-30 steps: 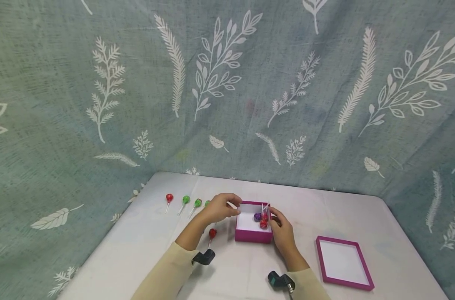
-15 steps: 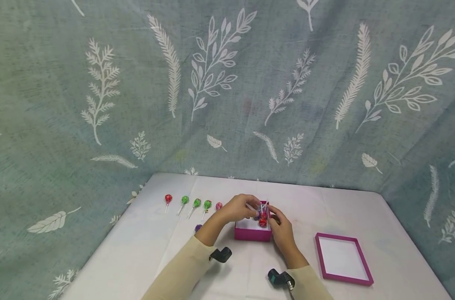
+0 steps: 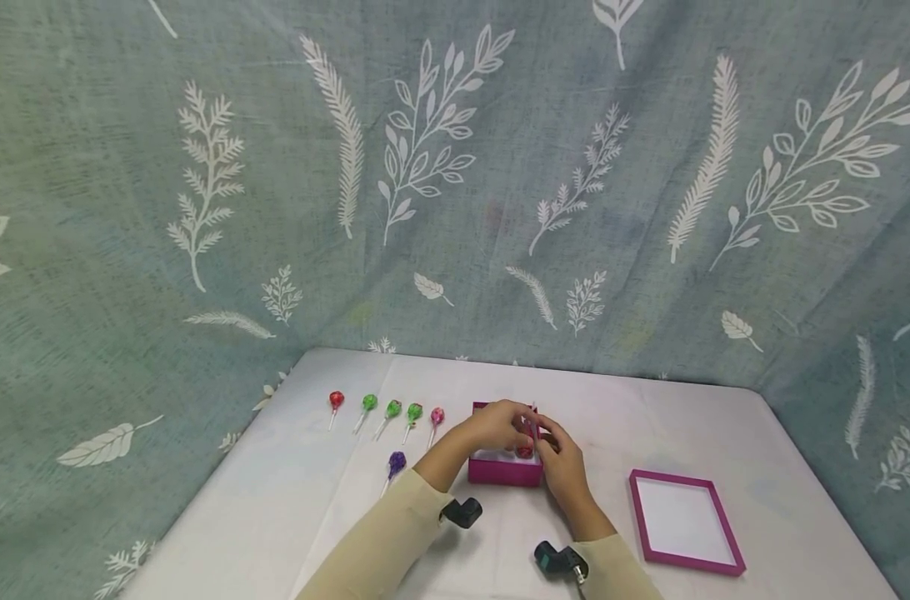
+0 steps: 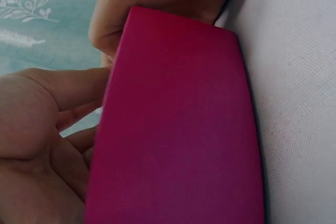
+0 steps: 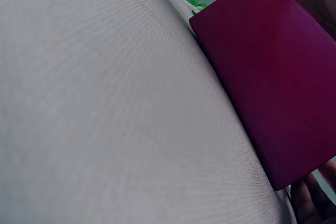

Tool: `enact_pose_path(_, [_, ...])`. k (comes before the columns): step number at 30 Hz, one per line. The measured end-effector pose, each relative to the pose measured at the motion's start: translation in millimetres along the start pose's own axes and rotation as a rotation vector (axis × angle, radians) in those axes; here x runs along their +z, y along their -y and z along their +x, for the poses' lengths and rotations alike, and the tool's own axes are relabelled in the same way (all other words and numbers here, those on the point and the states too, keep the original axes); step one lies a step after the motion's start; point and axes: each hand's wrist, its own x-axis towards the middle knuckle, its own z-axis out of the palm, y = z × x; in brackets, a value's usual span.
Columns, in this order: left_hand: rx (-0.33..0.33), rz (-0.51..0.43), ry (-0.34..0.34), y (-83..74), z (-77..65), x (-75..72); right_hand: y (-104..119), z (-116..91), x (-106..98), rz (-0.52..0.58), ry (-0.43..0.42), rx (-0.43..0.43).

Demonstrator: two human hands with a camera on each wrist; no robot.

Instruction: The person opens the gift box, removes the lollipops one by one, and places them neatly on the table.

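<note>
My left hand [image 3: 496, 425] reaches over the open magenta box [image 3: 504, 473], its fingertips down among the lollipops at the right side. A red lollipop [image 3: 525, 452] shows below those fingers, and white sticks rise beside them. What the fingertips hold, if anything, I cannot tell. At the box's right wall, my right hand [image 3: 563, 458] grips the side with thumb and fingers. The left wrist view has the box's magenta side [image 4: 173, 119] large, with the left fingers passing behind its rim. In the right wrist view another side [image 5: 268, 77] fills the right.
Left of the box a row holds a red lollipop [image 3: 337, 399], several green ones [image 3: 392, 408] and a pink one [image 3: 437, 415]. A purple lollipop [image 3: 397, 462] lies nearer. The magenta-edged lid [image 3: 686, 521] lies at the right. A patterned cloth [image 3: 455, 183] hangs behind.
My left hand has moved right from the box's left wall to the lollipops inside, covering the purple one there. The right hand stays at the right wall.
</note>
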Motion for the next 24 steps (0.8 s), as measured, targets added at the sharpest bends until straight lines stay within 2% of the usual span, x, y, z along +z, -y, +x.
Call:
enact_pose_path(7, [-0.064,-0.002,0.029,-0.1,2.4,4.2,2,0,0,0.017,-0.006,-0.005])
enact_pose_path(11, [-0.096,0.032,0.023,1.5,2.7,7.6,1,0,0,0.003,-0.01,0.0])
enact_pose_path(18, [-0.116,0.164,0.014,0.9,5.7,11.9,1,0,0,0.016,-0.001,-0.006])
enact_pose_path(24, [-0.098,0.203,0.029,2.4,8.3,18.8,1,-2,0,0.005,-0.001,0.001])
